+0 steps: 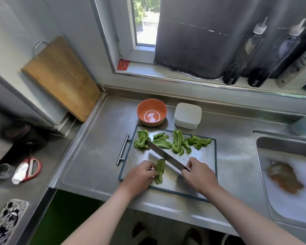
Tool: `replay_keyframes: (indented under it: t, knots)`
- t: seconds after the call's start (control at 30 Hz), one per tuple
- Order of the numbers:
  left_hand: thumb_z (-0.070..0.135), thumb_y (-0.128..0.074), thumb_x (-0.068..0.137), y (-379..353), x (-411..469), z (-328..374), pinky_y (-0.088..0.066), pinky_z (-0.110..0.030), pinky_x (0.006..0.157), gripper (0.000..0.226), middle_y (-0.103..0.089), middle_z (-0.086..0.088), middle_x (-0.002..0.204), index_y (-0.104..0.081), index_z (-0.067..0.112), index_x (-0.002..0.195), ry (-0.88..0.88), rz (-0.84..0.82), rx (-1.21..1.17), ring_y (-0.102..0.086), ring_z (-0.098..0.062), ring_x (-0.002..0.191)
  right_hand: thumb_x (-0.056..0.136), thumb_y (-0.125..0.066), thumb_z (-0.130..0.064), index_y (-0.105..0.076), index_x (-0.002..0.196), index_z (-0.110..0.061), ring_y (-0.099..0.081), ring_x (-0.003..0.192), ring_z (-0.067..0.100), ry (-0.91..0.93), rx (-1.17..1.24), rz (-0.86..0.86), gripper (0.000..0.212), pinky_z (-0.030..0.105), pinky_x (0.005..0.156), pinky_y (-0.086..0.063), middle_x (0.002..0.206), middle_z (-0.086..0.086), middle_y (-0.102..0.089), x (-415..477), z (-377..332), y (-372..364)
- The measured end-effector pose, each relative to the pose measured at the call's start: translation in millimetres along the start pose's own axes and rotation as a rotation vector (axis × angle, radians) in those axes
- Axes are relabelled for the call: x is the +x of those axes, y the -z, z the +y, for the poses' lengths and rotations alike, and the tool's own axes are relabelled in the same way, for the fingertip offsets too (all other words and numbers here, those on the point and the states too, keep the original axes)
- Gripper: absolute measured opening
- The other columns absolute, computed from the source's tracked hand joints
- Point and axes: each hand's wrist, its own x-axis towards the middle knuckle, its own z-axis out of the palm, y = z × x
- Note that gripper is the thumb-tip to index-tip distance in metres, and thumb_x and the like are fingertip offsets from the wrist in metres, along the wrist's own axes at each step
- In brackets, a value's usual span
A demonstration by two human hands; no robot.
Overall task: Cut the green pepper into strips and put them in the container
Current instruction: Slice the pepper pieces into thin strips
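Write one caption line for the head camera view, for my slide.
Left hand steadies a green pepper piece on the cutting board while the right hand holds the knife close to it.

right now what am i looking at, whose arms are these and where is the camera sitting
There is no machine here: these are a person's two bare arms, seen from one wide-angle camera worn on the head, looking forward and down. That is why the arms come in from the bottom edge. The left hand holds one pepper piece on a steel cutting board on the counter. The right hand grips a knife, its blade slanting across the board. More green pepper pieces lie along the board's far side. Beyond it stand an orange bowl and a white container; a sink is on the right.
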Motion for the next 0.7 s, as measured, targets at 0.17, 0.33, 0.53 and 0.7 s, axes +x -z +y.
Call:
replay_keyframes:
  t: [0.17,0.33,0.53,0.7]
  knots:
    - [0.029,-0.067,0.085,-12,21,11,-0.048,-0.032,0.079,0.013,-0.058,0.000,0.109,-0.072,0.019,0.080,-0.188,0.028,0.106,-0.055,-0.020,0.099,0.087,-0.053,-0.035,-0.045,0.082,-0.028,-0.056,0.072,0.015,-0.056,0.021,0.015,0.012,0.031,0.057,-0.038,0.079,-0.008,-0.061,-2,7,2]
    - [0.019,-0.064,0.090,-19,32,12,-0.051,-0.031,0.078,0.006,-0.062,-0.001,0.104,-0.067,0.015,0.091,-0.317,-0.032,0.150,-0.057,-0.019,0.098,0.090,-0.052,-0.035,-0.045,0.084,-0.030,-0.052,0.072,0.011,-0.047,-0.013,-0.014,0.011,0.030,0.058,-0.038,0.082,-0.010,-0.058,-4,15,3]
    - [0.013,-0.058,0.087,-14,26,17,-0.050,-0.027,0.070,0.014,-0.063,-0.001,0.105,-0.067,0.018,0.097,-0.342,-0.020,0.227,-0.058,-0.018,0.089,0.094,-0.050,-0.039,-0.051,0.097,-0.028,-0.056,0.081,0.020,0.050,-0.044,-0.099,0.011,0.031,0.061,-0.040,0.089,-0.006,-0.061,-1,14,-5]
    - [0.015,-0.058,0.087,-10,23,15,-0.050,-0.029,0.055,0.014,-0.061,0.000,0.104,-0.066,0.019,0.097,-0.328,-0.018,0.217,-0.057,-0.016,0.088,0.095,-0.048,-0.040,-0.050,0.095,-0.030,-0.059,0.086,0.025,0.132,-0.045,-0.157,0.011,0.035,0.067,-0.044,0.088,-0.003,-0.063,7,4,-14]
